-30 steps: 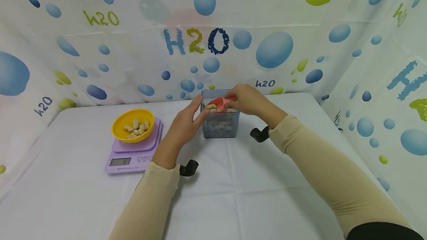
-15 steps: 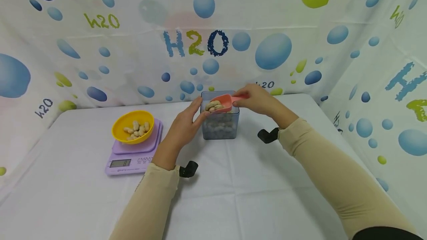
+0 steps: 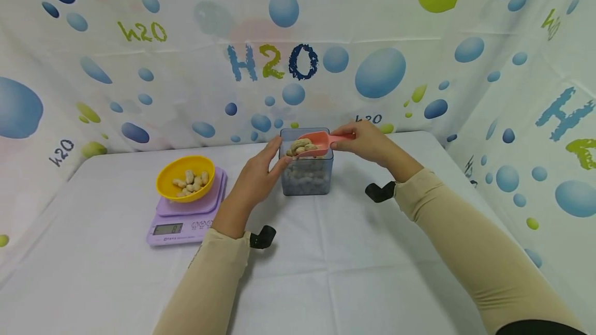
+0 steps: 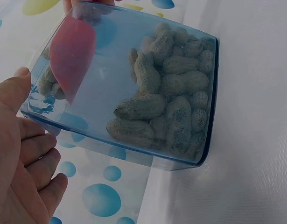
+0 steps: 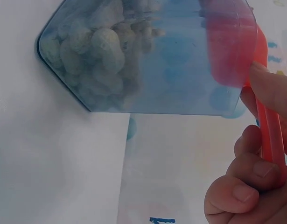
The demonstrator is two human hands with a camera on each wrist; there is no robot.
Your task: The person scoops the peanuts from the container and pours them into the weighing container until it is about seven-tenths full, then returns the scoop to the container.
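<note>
A translucent blue-grey container (image 3: 307, 177) of unshelled peanuts (image 4: 180, 88) stands on the white-covered table. My right hand (image 3: 365, 141) grips the handle of a coral-red scoop (image 3: 321, 143), fingers curled round it in the right wrist view. The scoop lies level at the container's mouth, with several peanuts (image 3: 300, 146) in its bowl. At the container's left side is my left hand (image 3: 256, 174), its thumb at the rim by the near corner. The left wrist view shows its other fingers (image 4: 40, 163) loosely bent beside the wall.
Left of the container, a lilac kitchen scale (image 3: 186, 226) carries a yellow bowl (image 3: 163, 182) with several peanuts inside. Its display (image 3: 167, 228) is lit with small digits. A white curtain (image 3: 209, 92) with blue and green drops hangs behind the table.
The scoop has come up out of the peanuts and levelled, now showing peanuts in its bowl. My right hand has shifted to the right with it. The left hand stays in place.
</note>
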